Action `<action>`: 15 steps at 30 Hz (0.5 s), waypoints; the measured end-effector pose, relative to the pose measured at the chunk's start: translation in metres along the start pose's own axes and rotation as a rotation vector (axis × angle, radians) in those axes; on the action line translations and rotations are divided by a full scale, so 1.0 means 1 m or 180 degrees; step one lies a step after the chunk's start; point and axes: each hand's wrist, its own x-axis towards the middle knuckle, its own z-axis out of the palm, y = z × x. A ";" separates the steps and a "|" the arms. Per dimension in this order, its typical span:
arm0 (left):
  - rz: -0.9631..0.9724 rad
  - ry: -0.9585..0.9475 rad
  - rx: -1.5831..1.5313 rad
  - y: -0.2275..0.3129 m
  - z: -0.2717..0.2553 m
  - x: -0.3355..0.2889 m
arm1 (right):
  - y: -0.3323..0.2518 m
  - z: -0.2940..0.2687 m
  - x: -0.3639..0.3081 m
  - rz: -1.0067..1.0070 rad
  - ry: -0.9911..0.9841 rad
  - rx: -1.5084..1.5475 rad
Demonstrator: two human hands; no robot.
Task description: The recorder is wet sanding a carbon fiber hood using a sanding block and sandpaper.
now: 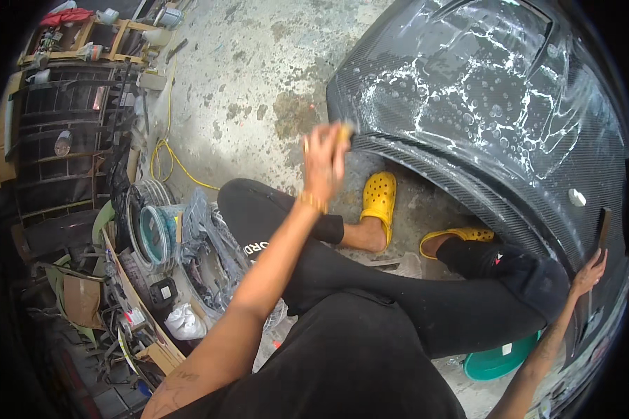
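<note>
A dark carbon-fibre car hood (433, 150), wet with white suds and water drops, fills the upper right. My left hand (321, 164) is raised by its near left corner, closed around a small yellowish block (345, 133). Blur and my fingers hide most of that block. At the far right, my right hand (589, 274) lies on the panel with fingers stretched out. Just beyond its fingertips rests a narrow brown strip (603, 228); I cannot tell whether they touch. A small white piece (576, 197) sits on the hood nearby.
Below the hood are my yellow clogs (379, 199) on the stained concrete floor (223, 91). A green basin (500, 363) stands under my right leg. To the left are a clear bucket (150, 234), plastic sheeting (213, 244), a yellow cord (168, 150) and a cluttered rack (63, 140).
</note>
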 end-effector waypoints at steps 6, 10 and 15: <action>-0.0216 -0.0010 0.0135 -0.039 -0.002 0.055 | -0.019 0.015 0.007 -0.0103 -0.0049 0.0115; -0.0236 0.0060 -0.0069 -0.010 -0.005 0.003 | -0.014 0.006 0.002 -0.0025 -0.0106 0.0057; -0.0229 -0.0001 -0.0077 -0.023 -0.010 0.004 | -0.021 0.010 0.004 0.0039 -0.0068 0.0120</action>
